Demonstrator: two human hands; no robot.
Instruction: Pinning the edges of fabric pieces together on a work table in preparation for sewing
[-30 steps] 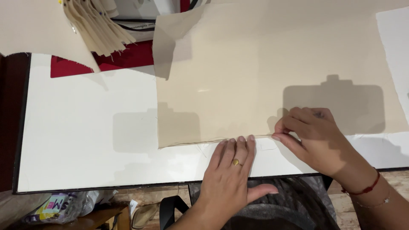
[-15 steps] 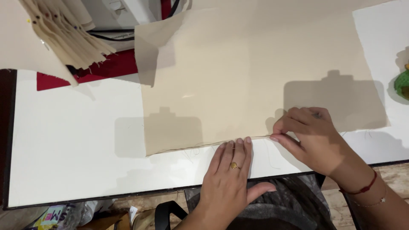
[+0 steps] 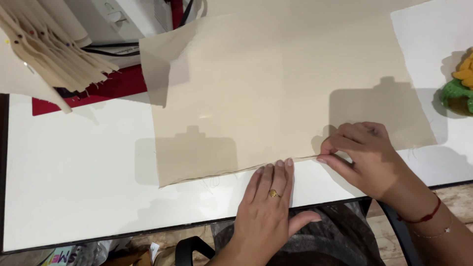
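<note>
Left hand [image 3: 268, 197] lies flat on the table [image 3: 74, 187], fingers together and straight, tips touching the near edge of the cloth [image 3: 276, 88]; a gold ring [image 3: 272, 194] on one finger. It grips nothing, just presses. Right hand [image 3: 362, 155] sits just beside it to the right, thumb and fingers pinched on that same near edge, knuckles resting on the cloth; red cord bracelet [image 3: 422, 216] at the wrist. The cloth is beige, spread flat across the middle and right of the white table, far edge running up out of frame, top-left corner folded over. Left rear: a stack of beige strips [image 3: 47, 49] hanging over the table, red fabric [image 3: 106, 88] under it, a white machine [image 3: 128, 19] with black cables behind. Far right edge: a green and yellow knitted item [image 3: 460, 86], partly cut off.
</note>
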